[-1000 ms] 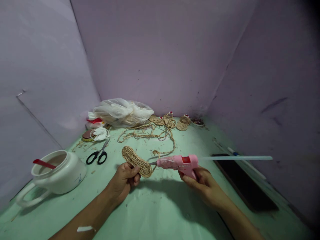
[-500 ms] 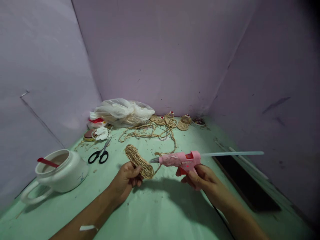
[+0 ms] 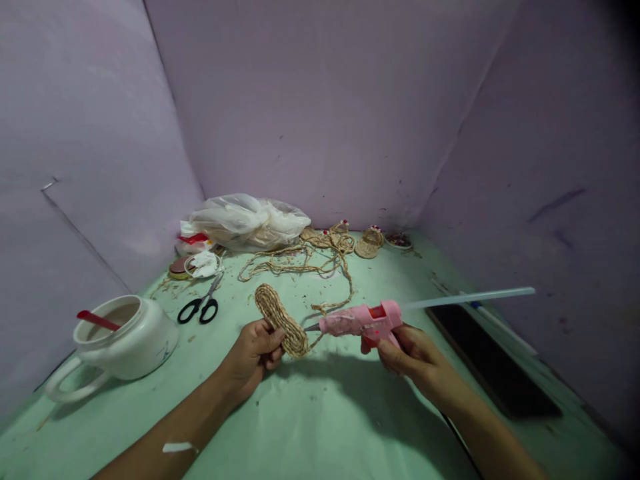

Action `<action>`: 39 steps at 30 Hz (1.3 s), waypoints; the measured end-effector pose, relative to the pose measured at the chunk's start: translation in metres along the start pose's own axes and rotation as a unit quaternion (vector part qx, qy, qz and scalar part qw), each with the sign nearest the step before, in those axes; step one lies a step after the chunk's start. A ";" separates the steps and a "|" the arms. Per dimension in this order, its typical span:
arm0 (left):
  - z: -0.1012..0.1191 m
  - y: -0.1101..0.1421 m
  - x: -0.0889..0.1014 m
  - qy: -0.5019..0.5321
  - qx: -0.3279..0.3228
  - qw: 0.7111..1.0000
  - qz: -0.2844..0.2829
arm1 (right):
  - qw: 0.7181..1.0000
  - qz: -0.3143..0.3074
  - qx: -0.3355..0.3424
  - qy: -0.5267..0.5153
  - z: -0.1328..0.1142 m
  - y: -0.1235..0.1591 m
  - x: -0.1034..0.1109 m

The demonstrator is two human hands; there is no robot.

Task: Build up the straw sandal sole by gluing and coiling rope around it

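My left hand pinches the near end of an oval, sole-shaped piece of braided jute and holds it tilted above the green table. My right hand grips the handle of a pink hot glue gun. Its metal nozzle points left and sits right at the jute piece's lower right edge. A long clear glue stick juts out of the gun's back toward the right. A strand of braided jute cord trails from the piece to a loose tangle farther back.
A white jar with a red stick in it stands at left. Black scissors, a tape roll, a plastic bag and small woven jute pieces lie toward the back. A dark flat slab lies at right. Purple walls enclose the table.
The glue gun's tail and stick have tipped upward, and its nozzle has stayed close to the jute piece's edge. My left hand keeps its hold, shifted slightly right.
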State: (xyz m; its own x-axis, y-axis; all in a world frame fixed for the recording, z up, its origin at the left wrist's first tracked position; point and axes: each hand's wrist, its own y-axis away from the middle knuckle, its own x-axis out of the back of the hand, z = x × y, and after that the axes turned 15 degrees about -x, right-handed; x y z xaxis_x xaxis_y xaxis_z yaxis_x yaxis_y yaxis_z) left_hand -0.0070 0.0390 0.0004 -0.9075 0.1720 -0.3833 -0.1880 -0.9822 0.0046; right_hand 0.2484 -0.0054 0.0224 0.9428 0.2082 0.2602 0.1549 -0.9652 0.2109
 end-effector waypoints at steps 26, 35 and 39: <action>-0.002 0.003 -0.001 -0.031 -0.007 0.999 -0.025 | 1.000 0.013 0.014 0.018 -0.006 0.000 -0.004; -0.005 0.002 -0.001 -0.040 0.002 0.999 -0.034 | 1.000 0.020 0.010 0.022 -0.004 -0.002 -0.006; -0.005 0.002 -0.001 -0.053 0.003 0.998 -0.038 | 1.000 0.019 0.013 0.010 -0.003 -0.001 -0.007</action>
State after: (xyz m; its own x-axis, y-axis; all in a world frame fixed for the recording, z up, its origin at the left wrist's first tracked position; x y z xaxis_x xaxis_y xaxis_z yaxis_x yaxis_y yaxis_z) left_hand -0.0045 0.0363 -0.0043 -0.9249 0.2541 -0.2829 -0.2606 -0.9653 -0.0150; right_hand 0.2405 -0.0049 0.0234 0.9422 0.1748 0.2859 0.1276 -0.9760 0.1763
